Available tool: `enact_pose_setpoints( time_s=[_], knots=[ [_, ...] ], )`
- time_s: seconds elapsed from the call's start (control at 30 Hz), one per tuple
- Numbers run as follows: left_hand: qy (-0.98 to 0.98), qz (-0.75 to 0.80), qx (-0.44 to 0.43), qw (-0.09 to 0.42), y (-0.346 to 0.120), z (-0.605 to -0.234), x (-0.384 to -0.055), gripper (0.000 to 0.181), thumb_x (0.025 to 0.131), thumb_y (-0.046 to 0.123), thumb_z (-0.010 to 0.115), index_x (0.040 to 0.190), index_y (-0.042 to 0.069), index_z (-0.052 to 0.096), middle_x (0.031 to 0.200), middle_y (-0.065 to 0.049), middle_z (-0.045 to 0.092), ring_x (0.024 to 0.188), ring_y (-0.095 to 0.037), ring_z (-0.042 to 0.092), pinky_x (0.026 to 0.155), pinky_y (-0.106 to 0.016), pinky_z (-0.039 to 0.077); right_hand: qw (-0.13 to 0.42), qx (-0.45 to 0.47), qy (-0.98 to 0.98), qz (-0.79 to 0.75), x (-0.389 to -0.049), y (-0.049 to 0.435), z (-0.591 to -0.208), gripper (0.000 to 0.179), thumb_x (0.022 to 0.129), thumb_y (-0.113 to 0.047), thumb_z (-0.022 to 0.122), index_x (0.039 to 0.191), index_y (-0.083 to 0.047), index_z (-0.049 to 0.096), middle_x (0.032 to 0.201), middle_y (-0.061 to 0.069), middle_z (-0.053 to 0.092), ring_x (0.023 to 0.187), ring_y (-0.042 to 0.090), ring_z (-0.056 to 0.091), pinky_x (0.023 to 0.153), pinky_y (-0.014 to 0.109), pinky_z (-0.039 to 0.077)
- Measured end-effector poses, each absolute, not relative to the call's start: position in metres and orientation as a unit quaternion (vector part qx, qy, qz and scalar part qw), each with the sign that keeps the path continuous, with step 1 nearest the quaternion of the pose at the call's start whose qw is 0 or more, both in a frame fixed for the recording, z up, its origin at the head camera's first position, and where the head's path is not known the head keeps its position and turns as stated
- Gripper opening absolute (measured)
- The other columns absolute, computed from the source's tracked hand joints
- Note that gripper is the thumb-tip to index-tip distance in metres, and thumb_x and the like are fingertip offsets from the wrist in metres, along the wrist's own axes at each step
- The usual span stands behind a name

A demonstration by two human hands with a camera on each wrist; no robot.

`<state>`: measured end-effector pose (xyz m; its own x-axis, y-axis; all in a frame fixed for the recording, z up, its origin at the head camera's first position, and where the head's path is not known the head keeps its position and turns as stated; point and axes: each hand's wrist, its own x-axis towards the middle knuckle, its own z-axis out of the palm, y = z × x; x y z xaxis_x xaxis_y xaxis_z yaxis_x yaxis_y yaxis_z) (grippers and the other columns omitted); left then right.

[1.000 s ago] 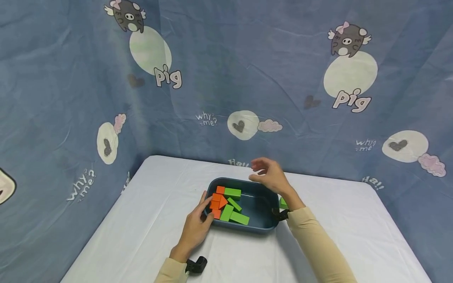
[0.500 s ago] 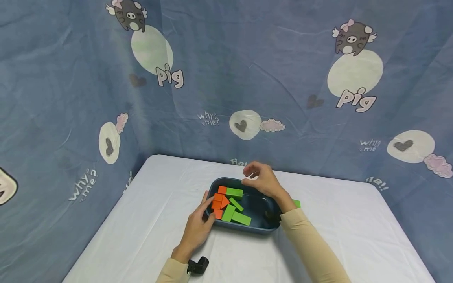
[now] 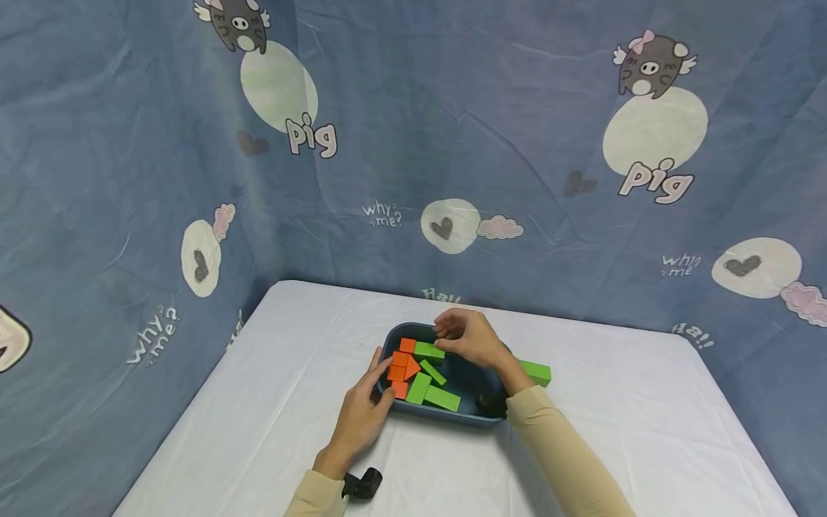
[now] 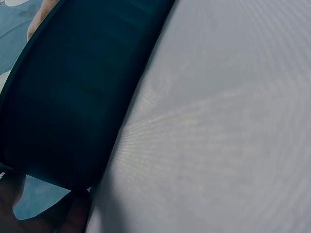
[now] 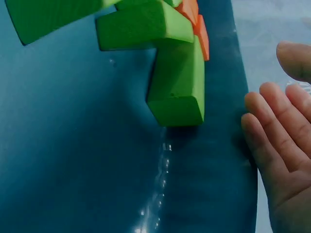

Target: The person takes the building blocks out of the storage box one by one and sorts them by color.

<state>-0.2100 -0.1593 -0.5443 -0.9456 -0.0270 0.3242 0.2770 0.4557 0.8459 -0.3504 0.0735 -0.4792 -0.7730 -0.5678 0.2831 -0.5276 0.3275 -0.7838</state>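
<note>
A dark blue bin (image 3: pixel 452 418) stands on the white table with orange and green blocks gathered in its left half. My left hand (image 3: pixel 362 413) holds the bin's left end, its thumb and fingers at the rim. In the left wrist view the bin's outer wall (image 4: pixel 73 97) fills the left side. Over the bin's far side hovers my right hand (image 3: pixel 474 337), fingers loosely bent and holding nothing. Its thumb is close to a green block (image 3: pixel 428 352). In the right wrist view a green block (image 5: pixel 177 87) lies against other blocks, apart from the fingers.
Another green block (image 3: pixel 535 373) lies on the white tablecloth (image 3: pixel 620 424) just right of the bin, partly hidden by my right arm. A blue patterned curtain (image 3: pixel 362 244) hangs behind and to the left of the table.
My right hand has moved left and lower over the bin, towards the blocks. More of the green block outside the bin shows. The left hand stays on the bin's end.
</note>
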Motion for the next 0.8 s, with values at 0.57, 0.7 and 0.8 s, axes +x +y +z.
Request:
enact_pose_setpoints(
  time_s=[0.57,0.7,0.8],
  knots=[
    [-0.845,-0.509,-0.077,0.146,-0.159,-0.543,-0.21,0.055,0.095,0.006,0.063,0.149,0.008,0.053,0.164,-0.011,0.032,0.147,-0.025,0.034,0.114,-0.049,0.031,0.159,-0.354,0.828,-0.405,-0.347,0.071,-0.486,0.059,0.086,-0.001,0.078,0.142,-0.002,0.058,0.14,0.011,0.062,0.128,0.027,0.059,0.104,0.044,0.046],
    [-0.845,-0.508,-0.077,0.147,-0.159,-0.545,-0.21,0.055,0.095,0.006,0.063,0.149,0.008,0.053,0.164,-0.011,0.032,0.146,-0.025,0.035,0.114,-0.049,0.031,0.151,-0.362,0.832,-0.393,-0.348,0.07,-0.49,0.057,0.087,0.007,0.071,0.142,0.0,0.057,0.14,0.013,0.061,0.128,0.029,0.058,0.104,0.045,0.046],
    [-0.847,-0.504,-0.079,0.149,-0.159,-0.545,-0.211,0.055,0.095,0.006,0.063,0.149,0.008,0.053,0.163,-0.011,0.032,0.146,-0.026,0.035,0.113,-0.05,0.032,0.144,-0.367,0.841,-0.37,-0.349,0.069,-0.494,0.058,0.086,0.009,0.071,0.141,0.0,0.057,0.14,0.013,0.061,0.129,0.029,0.058,0.103,0.044,0.046]
  ],
)
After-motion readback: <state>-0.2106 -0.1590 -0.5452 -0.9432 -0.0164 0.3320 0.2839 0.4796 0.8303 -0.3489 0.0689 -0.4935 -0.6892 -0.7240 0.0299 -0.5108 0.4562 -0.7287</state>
